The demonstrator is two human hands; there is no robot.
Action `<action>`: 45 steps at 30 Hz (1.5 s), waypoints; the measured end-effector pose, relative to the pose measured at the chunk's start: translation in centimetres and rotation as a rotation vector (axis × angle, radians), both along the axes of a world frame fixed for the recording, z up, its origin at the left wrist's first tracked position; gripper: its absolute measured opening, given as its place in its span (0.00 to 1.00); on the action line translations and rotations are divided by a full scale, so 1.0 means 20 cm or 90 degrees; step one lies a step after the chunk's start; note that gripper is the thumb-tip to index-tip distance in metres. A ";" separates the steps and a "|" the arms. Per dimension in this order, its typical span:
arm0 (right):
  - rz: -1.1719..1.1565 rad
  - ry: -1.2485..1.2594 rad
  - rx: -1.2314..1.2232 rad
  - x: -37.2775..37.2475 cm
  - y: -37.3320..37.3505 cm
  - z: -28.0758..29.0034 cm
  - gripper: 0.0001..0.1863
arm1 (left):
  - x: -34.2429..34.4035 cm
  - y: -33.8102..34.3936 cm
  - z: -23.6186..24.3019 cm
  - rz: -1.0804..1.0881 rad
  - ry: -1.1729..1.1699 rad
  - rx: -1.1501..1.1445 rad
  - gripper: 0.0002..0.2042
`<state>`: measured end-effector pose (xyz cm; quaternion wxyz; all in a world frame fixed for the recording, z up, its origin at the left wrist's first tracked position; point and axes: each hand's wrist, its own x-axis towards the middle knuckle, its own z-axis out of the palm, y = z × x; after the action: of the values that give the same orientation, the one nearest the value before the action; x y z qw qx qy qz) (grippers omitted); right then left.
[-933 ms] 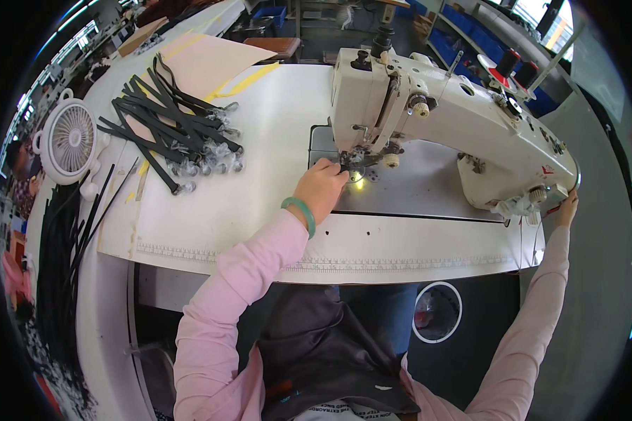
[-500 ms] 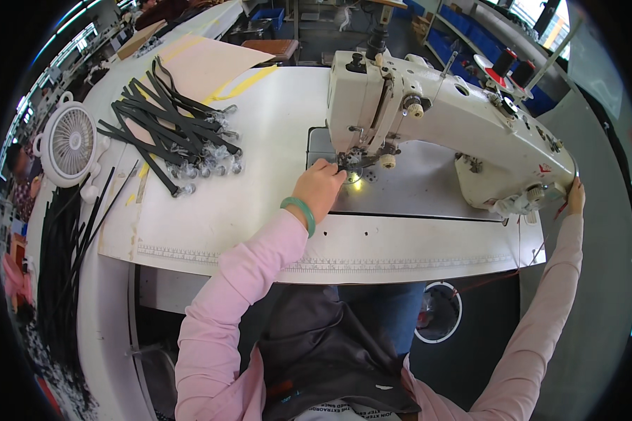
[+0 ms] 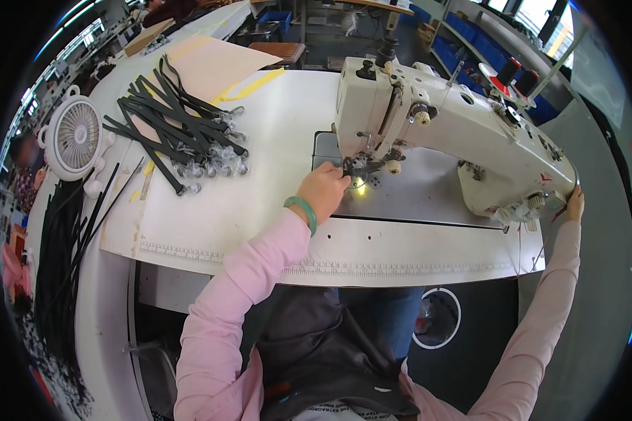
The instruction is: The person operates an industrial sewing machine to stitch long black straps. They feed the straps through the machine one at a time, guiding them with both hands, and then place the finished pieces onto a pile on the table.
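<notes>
My left hand (image 3: pixel 324 188), wearing a green bangle, has its fingertips pinched under the needle area of the white sewing machine (image 3: pixel 502 154), beside the lit metal bed (image 3: pixel 432 193); what they hold is hidden. My right hand (image 3: pixel 574 203) reaches to the handwheel (image 3: pixel 570 184) at the machine's right end, fingers curled round it. Left of the machine, a pile of black straps (image 3: pixel 165 126) with clear plastic-covered ends lies on the white tabletop (image 3: pixel 246 203).
A white fan (image 3: pixel 76 130) stands at left near long black strips (image 3: pixel 56 259). Pink card (image 3: pixel 214 67) and yellow strips lie at the back. Thread spools (image 3: pixel 512 74) stand behind the machine. A round bin (image 3: pixel 437 317) sits below. A person (image 3: pixel 27 158) is at far left.
Since 0.9 s ago my right hand has shifted slightly upward on the handwheel. My left hand stays by the needle. The whole view has shifted slightly.
</notes>
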<state>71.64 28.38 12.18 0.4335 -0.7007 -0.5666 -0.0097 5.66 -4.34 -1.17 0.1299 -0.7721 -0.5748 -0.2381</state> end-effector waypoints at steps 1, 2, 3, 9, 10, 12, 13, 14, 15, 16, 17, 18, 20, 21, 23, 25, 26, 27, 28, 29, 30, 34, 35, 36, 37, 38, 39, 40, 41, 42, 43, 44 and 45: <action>0.041 0.069 -0.058 -0.23 0.02 -0.14 0.28 | -0.04 -0.05 0.01 0.025 0.042 -0.023 0.10; 0.062 0.124 -0.101 -0.36 -0.02 -0.19 0.27 | -0.06 -0.07 0.01 0.037 0.066 -0.040 0.10; 0.081 0.192 -0.035 -0.36 -0.08 -0.21 0.26 | -0.05 -0.05 -0.01 0.027 0.077 -0.042 0.10; 0.128 0.385 0.012 -0.43 -0.26 -0.38 0.25 | -0.04 -0.04 -0.01 0.010 0.071 -0.002 0.09; 0.111 0.338 0.053 -0.38 -0.27 -0.36 0.25 | -0.03 -0.03 -0.01 0.005 0.051 0.016 0.09; 0.079 0.241 0.134 -0.29 -0.24 -0.29 0.26 | 0.00 -0.02 -0.01 0.009 0.006 0.018 0.09; 0.078 0.226 0.137 -0.30 -0.22 -0.27 0.26 | 0.00 -0.02 -0.01 0.017 -0.013 0.014 0.09; 0.080 0.211 0.140 -0.34 -0.20 -0.22 0.26 | 0.00 -0.03 -0.01 0.022 -0.014 0.016 0.09; 0.082 0.196 0.144 -0.37 -0.20 -0.18 0.27 | 0.00 -0.03 -0.01 0.027 -0.015 0.018 0.09; 0.079 0.231 0.087 -0.41 -0.20 -0.16 0.27 | -0.01 -0.04 -0.01 0.035 -0.017 0.021 0.09; 0.074 0.262 0.030 -0.44 -0.22 -0.14 0.27 | -0.01 -0.04 -0.02 0.038 -0.016 0.015 0.09; 0.078 0.296 0.014 -0.48 -0.23 -0.16 0.27 | -0.02 -0.04 -0.02 0.043 -0.015 0.010 0.10; 0.086 0.363 0.032 -0.51 -0.28 -0.22 0.27 | -0.02 -0.04 -0.02 0.041 -0.017 0.005 0.10; 0.095 0.399 0.063 -0.51 -0.29 -0.28 0.27 | -0.02 -0.03 -0.02 0.038 -0.017 0.004 0.11; 0.135 0.391 0.087 -0.45 -0.31 -0.37 0.26 | -0.01 -0.02 -0.02 0.027 -0.017 0.025 0.10; 0.162 0.398 0.111 -0.42 -0.31 -0.41 0.24 | 0.00 -0.02 -0.02 0.027 -0.012 0.062 0.08; 0.169 0.408 0.126 -0.43 -0.31 -0.40 0.23 | 0.00 -0.03 -0.02 0.035 -0.011 0.059 0.07; 0.175 0.417 0.140 -0.43 -0.30 -0.41 0.22 | 0.00 -0.04 -0.02 0.043 -0.011 0.057 0.07; 0.182 0.437 0.156 -0.46 -0.30 -0.41 0.22 | 0.00 -0.05 0.00 0.051 -0.011 0.059 0.07; 0.190 0.458 0.172 -0.50 -0.29 -0.41 0.22 | 0.00 -0.05 0.00 0.053 -0.007 0.042 0.08; 0.198 0.478 0.187 -0.53 -0.29 -0.42 0.22 | 0.00 -0.06 0.01 0.056 -0.003 0.025 0.08; 0.116 0.391 0.195 -0.37 -0.24 -0.36 0.23 | 0.00 -0.04 0.05 0.008 0.060 0.005 0.07; 0.103 0.279 0.182 -0.38 -0.20 -0.33 0.24 | -0.03 -0.05 0.05 0.036 0.074 0.004 0.09; 0.090 0.167 0.168 -0.38 -0.17 -0.26 0.25 | -0.06 -0.06 0.05 0.062 0.087 0.003 0.10; 0.077 0.056 0.153 -0.38 -0.14 -0.21 0.26 | -0.10 -0.07 0.04 0.089 0.103 -0.001 0.12; 0.068 -0.019 0.099 -0.35 -0.11 -0.14 0.27 | -0.14 -0.05 0.05 0.129 0.111 -0.025 0.11; 0.057 -0.098 0.048 -0.30 -0.06 -0.04 0.27 | -0.18 -0.02 0.06 0.167 0.114 -0.046 0.11; 0.045 -0.179 -0.003 -0.25 -0.02 0.02 0.27 | -0.21 0.02 0.07 0.205 0.116 -0.067 0.10; 0.032 -0.168 -0.016 -0.19 0.01 0.05 0.28 | -0.23 0.05 0.07 0.218 0.099 -0.062 0.10; 0.020 -0.156 -0.026 -0.14 0.02 0.07 0.28 | -0.25 0.08 0.07 0.232 0.083 -0.055 0.10; 0.018 -0.141 -0.039 -0.15 0.04 0.07 0.29 | -0.26 0.09 0.07 0.255 0.069 -0.052 0.09; 0.028 -0.077 0.015 -0.24 0.05 -0.03 0.29 | -0.27 0.08 0.07 0.282 0.081 -0.077 0.08; 0.044 -0.008 0.064 -0.35 0.02 -0.16 0.29 | -0.27 0.06 0.07 0.299 0.089 -0.085 0.07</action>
<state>64.67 28.71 9.07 0.4648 -0.6580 -0.5918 -0.0275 0.20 -3.11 0.30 0.1699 -0.6388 -0.7424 -0.1087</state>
